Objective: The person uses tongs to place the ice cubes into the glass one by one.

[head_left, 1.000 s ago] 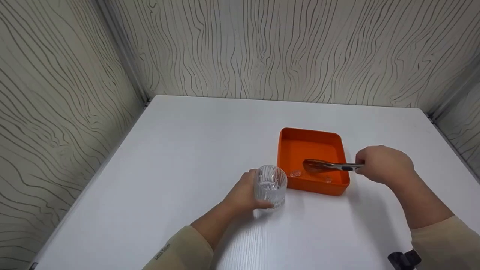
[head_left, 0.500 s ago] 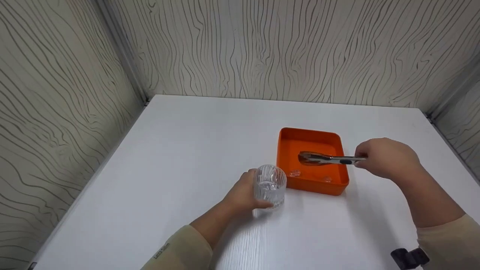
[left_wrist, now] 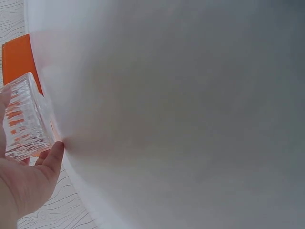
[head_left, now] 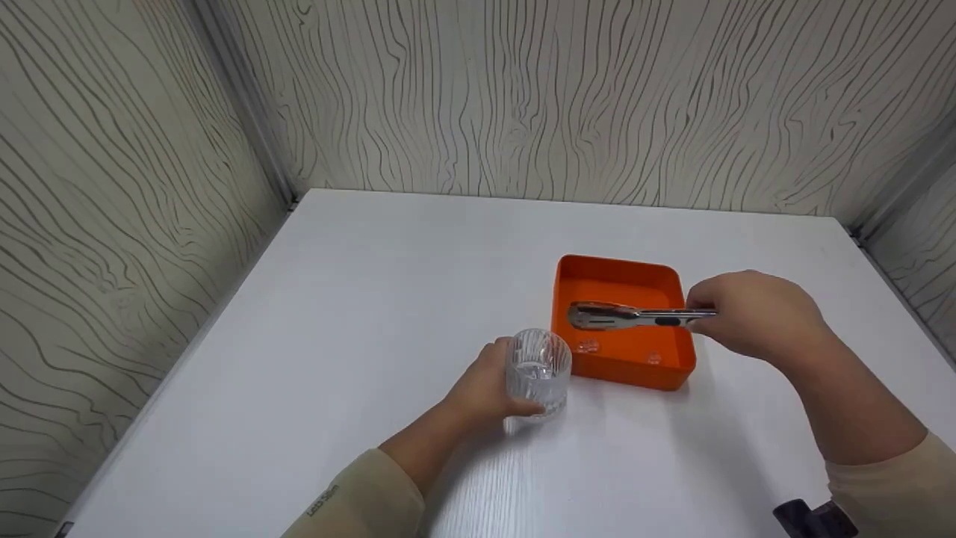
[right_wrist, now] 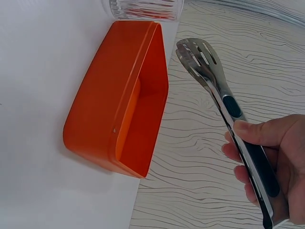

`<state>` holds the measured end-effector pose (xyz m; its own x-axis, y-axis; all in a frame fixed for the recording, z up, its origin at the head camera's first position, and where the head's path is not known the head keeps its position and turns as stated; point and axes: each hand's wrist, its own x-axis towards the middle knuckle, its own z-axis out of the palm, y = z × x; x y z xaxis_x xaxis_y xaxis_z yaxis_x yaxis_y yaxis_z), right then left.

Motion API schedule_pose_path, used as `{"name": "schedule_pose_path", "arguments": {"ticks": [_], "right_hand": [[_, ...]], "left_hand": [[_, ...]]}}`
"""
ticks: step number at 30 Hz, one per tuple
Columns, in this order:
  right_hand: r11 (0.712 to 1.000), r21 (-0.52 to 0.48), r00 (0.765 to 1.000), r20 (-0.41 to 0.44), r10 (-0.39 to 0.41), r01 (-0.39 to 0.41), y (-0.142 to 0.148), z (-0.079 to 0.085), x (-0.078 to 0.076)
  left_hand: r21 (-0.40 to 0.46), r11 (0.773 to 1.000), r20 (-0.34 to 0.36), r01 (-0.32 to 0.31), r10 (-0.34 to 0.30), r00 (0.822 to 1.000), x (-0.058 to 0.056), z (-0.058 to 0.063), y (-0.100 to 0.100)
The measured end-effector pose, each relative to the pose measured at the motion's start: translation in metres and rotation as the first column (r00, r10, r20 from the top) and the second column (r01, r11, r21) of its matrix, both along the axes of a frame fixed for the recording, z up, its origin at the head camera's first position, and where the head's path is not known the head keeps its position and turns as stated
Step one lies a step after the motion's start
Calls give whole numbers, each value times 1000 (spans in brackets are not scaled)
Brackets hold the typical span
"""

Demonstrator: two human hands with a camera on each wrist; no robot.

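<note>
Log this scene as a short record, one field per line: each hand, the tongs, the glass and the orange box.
Left hand: grips glass
Right hand: holds tongs
Tongs: raised above the orange box; load unclear
Glass: beside the box's near left corner
Orange box: on white table, clear pieces inside

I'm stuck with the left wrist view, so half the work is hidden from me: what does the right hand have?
Observer: The right hand grips a pair of metal tongs.
Operator: Are they dipped into anything?
Observer: No, the right wrist view shows them raised clear of the orange tray.
Operator: Is anything lying in it?
Observer: Yes, in the head view at least two small clear pieces lie inside, toward the side nearest the person.
</note>
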<state>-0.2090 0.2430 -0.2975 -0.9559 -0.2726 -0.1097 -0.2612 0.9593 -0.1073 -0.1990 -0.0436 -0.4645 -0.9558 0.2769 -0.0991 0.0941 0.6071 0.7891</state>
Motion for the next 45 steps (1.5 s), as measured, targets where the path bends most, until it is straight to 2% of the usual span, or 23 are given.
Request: {"name": "schedule_pose_path", "arguments": {"ticks": [15, 24, 31, 45], "right_hand": [[998, -36, 998, 17, 55, -54, -27, 2, 13], [997, -51, 997, 46, 67, -65, -31, -7, 13], [995, -51, 996, 20, 88, -87, -32, -10, 14], [996, -63, 996, 58, 67, -64, -30, -13, 12]], "left_hand": [[-28, 1000, 12, -9, 10, 1000, -1, 0, 1], [3, 1000, -8, 3, -3, 1000, -1, -1, 0], [0, 1000, -37, 17, -17, 999, -2, -2, -1], [-14, 1000, -16, 0, -1, 1000, -1, -1, 1]]}}
